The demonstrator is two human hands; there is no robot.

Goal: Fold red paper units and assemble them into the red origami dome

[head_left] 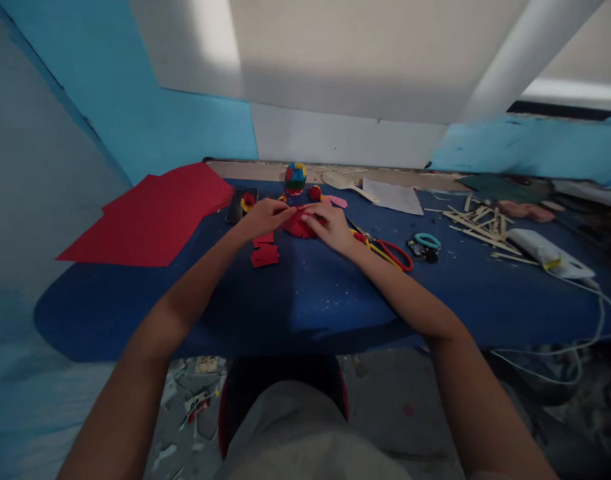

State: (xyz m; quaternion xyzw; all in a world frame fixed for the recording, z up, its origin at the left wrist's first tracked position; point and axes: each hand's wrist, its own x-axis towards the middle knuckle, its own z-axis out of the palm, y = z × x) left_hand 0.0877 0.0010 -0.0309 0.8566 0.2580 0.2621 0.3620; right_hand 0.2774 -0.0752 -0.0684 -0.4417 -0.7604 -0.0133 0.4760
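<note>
Between my hands lies a red fringed paper piece [299, 228] on the blue tabletop [330, 307]. My left hand [268, 219] has its fingertips closed on the left upper edge of this paper. From the right, my right hand [331, 225] grips it too, thumb and fingers pressed on its top. Small cut red paper pieces [264, 256] lie just below my left hand. Behind the hands stands a multicoloured ball-like paper piece [296, 179], with a small red rosette [315, 193] near it. Scissors [392, 255] with red and yellow handles rest right of my right hand.
Large red sheets [155, 220] cover the table's left end. A dark phone-like slab [235, 208] carries a red and yellow rosette [248, 202]. Rightward are a teal ring [428, 241], scattered wooden sticks [485, 227], and a white power strip [550, 253] with trailing cable. A wall stands behind.
</note>
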